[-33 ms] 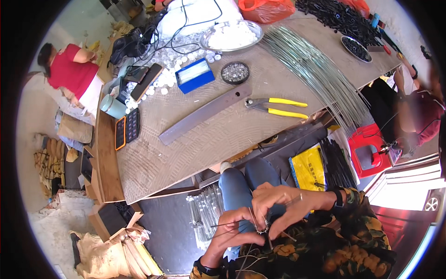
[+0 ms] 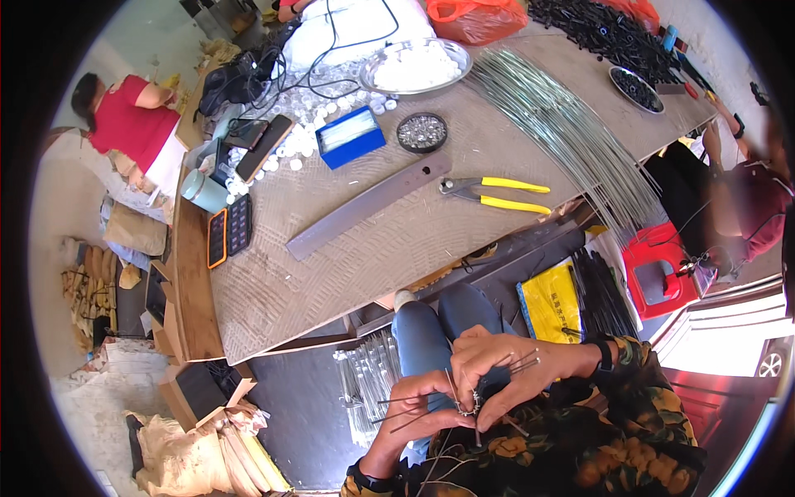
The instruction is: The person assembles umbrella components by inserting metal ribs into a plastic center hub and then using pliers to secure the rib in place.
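My left hand (image 2: 412,410): thumb and fingertips pinched on the left side of the wire piece (image 2: 469,406); thin wires stick out leftward past my fingers
My right hand (image 2: 513,373): thumb and fingers closed on the right side of the same piece; more wire ends show against the hand; a black wristband (image 2: 606,354) circles the wrist
Wire piece: a small ring with wires spreading from it, held between my two hands above my lap; its finer detail is too small to tell
My clothes: blue trousers (image 2: 421,344) beyond my hands; a dark patterned sleeve (image 2: 646,389) on my right arm
Beside my legs: pale rods (image 2: 367,385) to the left; a yellow bag (image 2: 548,300) to the right, with a red stool (image 2: 654,305) farther out
Surface (image 2: 265,302): yellow-handled pliers (image 2: 513,184) lie with their handles apart; a flat metal bar (image 2: 364,209) slants just left of them
Past the bar: a blue box (image 2: 358,152); a round dark dish (image 2: 423,151) of clear bits; a metal bowl (image 2: 414,90) of white pieces
Right of these: a long bundle of thin rods (image 2: 571,137) reaching over the edge
Farther off: a person in a red top (image 2: 137,116) to the left; another person (image 2: 758,203) to the right
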Demonstrator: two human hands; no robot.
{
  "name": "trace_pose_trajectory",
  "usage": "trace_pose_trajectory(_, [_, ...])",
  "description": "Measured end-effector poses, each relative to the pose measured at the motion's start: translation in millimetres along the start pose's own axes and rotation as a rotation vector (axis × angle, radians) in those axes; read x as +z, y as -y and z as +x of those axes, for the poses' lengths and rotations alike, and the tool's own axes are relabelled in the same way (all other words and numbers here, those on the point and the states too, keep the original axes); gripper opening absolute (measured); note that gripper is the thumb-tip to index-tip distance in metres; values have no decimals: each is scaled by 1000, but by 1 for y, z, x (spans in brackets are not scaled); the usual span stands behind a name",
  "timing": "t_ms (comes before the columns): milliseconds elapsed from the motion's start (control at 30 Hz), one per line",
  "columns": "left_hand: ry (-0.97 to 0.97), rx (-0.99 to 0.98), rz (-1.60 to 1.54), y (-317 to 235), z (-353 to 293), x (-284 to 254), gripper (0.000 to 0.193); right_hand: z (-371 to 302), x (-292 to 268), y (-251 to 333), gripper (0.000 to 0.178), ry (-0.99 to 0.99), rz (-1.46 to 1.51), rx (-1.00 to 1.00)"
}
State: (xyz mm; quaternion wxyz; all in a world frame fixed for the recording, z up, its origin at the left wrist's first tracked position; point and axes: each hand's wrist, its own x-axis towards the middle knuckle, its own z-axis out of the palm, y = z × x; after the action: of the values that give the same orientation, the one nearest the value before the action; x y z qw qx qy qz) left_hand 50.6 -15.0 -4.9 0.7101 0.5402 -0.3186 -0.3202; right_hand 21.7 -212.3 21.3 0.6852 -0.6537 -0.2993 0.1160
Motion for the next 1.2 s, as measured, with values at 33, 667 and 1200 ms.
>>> trace_pose_trajectory(33, [-93,-107,-60,0,-4,1,22,1,-1,-3,21,6,-4,-6])
trace_pose_trajectory(667, [8,-116,103,11,-7,-6,10,-2,3,-5,22,-41,255,208])
trace_pose_trajectory(1200, [-69,-42,35,-12,-9,6,13,12,-4,11,11,59,85,0])
